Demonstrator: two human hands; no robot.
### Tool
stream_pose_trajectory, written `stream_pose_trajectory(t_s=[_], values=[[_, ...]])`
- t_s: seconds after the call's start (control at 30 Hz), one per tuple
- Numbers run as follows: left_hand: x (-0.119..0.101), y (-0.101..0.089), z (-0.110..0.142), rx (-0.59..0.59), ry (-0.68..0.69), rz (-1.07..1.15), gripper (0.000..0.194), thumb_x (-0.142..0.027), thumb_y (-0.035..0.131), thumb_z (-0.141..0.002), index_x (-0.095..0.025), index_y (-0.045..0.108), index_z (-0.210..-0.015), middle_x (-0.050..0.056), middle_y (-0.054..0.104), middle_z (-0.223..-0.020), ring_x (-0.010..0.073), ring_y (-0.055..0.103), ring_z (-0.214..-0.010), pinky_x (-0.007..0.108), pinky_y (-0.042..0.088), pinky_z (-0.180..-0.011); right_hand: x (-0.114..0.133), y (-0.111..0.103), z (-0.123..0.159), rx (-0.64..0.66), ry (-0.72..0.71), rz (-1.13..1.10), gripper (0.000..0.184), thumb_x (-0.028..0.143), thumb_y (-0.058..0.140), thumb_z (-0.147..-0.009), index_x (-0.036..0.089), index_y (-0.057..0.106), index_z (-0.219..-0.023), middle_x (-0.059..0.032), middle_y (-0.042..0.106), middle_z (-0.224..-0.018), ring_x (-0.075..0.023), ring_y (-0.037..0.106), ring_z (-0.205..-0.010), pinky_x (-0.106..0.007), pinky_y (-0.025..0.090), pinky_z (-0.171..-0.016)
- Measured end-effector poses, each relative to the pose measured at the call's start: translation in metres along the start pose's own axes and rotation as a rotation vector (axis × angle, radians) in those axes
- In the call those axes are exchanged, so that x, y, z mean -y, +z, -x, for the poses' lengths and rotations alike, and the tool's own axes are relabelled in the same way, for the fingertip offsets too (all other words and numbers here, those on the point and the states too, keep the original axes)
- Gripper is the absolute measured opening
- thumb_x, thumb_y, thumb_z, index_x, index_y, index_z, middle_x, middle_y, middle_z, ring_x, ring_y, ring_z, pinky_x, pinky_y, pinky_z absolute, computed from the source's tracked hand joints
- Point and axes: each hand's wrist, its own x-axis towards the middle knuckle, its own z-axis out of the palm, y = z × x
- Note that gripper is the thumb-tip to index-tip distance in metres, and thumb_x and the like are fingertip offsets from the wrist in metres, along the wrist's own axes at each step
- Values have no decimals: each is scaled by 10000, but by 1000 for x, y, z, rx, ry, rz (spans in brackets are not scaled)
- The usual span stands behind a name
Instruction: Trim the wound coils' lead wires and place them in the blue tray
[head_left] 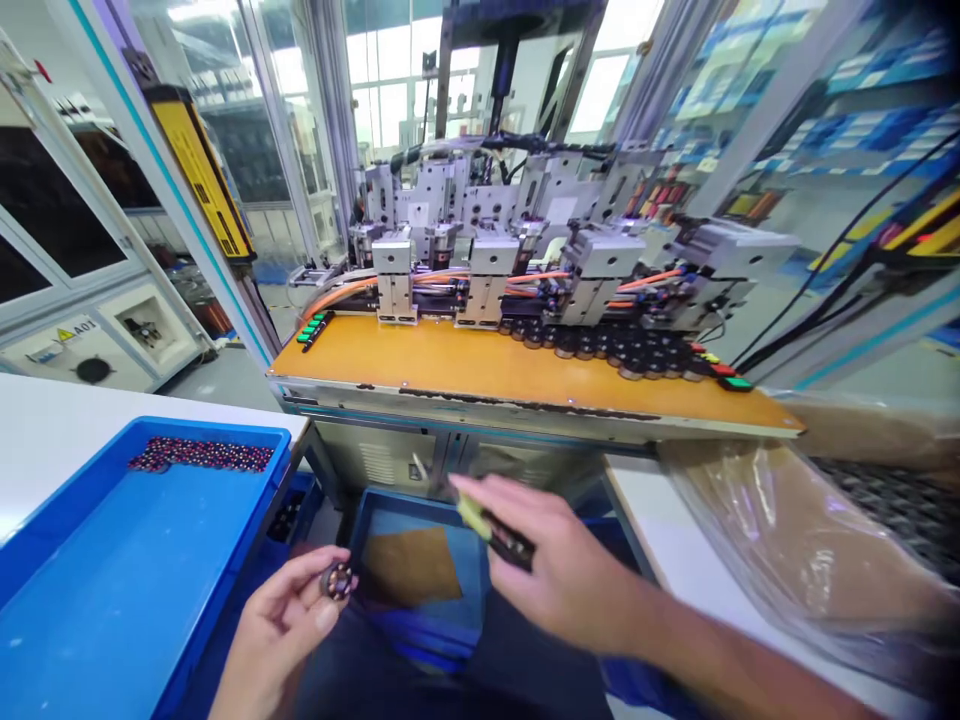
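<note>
My left hand (pixel 274 625) pinches a small round black part (pixel 338 580) with copper-coloured spots around its rim, held between thumb and fingers. My right hand (pixel 559 560) is closed around a yellow-green and black handled tool (pixel 480 520). A thin metallic tip seems to point up and left from it, but motion blur hides the exact kind. The tool is apart from the round part. Both hands are in front of the machine, above a blue bin (pixel 420 505) with a brown sheet (pixel 416 565) inside.
At left, a large blue tray (pixel 150 560) holds rows of similar small parts (pixel 210 454). Ahead, the machine's orange worktop (pixel 450 360) carries many black round parts (pixel 637 350) and push buttons (pixel 311 330). Clear plastic wrap (pixel 765 530) covers the right table.
</note>
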Motion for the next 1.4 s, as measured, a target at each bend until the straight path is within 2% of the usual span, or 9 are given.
stream_pose_trajectory(t_s=[0.23,0.4,0.57,0.67,0.83,1.0,1.17,1.27,1.4], values=[[-23,-74,27,-330,-191,-92,481,-386,917,-532,-206,767,-952,61,790,-992,220,752,-858,256,615,-785,-67,-10,-159,-63,-5,477,510,190,580,-752,121,620,-1256,-105,681,-1036,-229,620,-940,-304,481,-856],[-45,-141,4,-525,-170,-99,486,-352,892,-576,-133,733,-981,129,772,-1022,245,747,-913,321,610,-853,-95,18,-209,-74,28,518,431,299,535,-848,25,652,-1158,-215,667,-1144,-306,610,-1033,-390,461,-903],[-30,-201,-72,-616,-97,-300,350,-179,803,-714,-104,676,-1032,93,738,-984,199,723,-850,377,592,-860,-109,26,-213,-74,28,570,393,348,518,-855,68,684,-1075,-199,676,-1145,-308,612,-1066,-408,461,-935],[-18,-231,-130,-668,-46,-466,265,-277,640,-901,-133,628,-1123,82,677,-1104,199,674,-946,408,579,-827,-115,29,-218,-86,14,602,396,368,510,-832,80,691,-1035,-194,679,-1131,-303,625,-1044,-409,477,-920],[-7,-267,-195,-725,76,-721,325,-324,605,-922,-160,595,-1204,100,618,-1232,234,630,-1059,452,548,-885,-119,40,-237,-106,-71,621,378,406,513,-813,128,696,-992,-159,697,-1093,-276,654,-991,-382,509,-882],[5,-284,-215,-726,169,-899,323,-336,595,-927,-161,599,-1199,97,621,-1226,235,630,-1057,451,545,-889,-121,45,-246,-188,-155,618,394,445,505,-822,135,700,-967,-150,724,-1023,-284,684,-916,-398,547,-823],[10,-286,-224,-754,207,-987,347,-339,602,-922,-157,587,-1217,100,618,-1232,245,625,-1075,469,536,-904,-108,43,-232,-451,-212,635,433,458,483,-890,101,668,-1052,-194,710,-1057,-299,660,-1023,-446,513,-961],[7,-286,-225,-772,199,-1010,356,-321,610,-917,-160,578,-1233,99,624,-1223,248,620,-1092,488,518,-931,-87,43,-204,-553,-398,663,345,350,546,-903,114,640,-1136,-191,705,-1050,-301,665,-1018,-454,522,-957],[-11,-279,-208,-772,186,-1016,354,-241,654,-881,-145,585,-1214,88,678,-1081,262,622,-1095,499,478,-988,-59,18,-131,-366,-601,791,516,189,608,-876,165,483,-1375,-202,679,-1090,-327,652,-1049,-469,535,-898]])
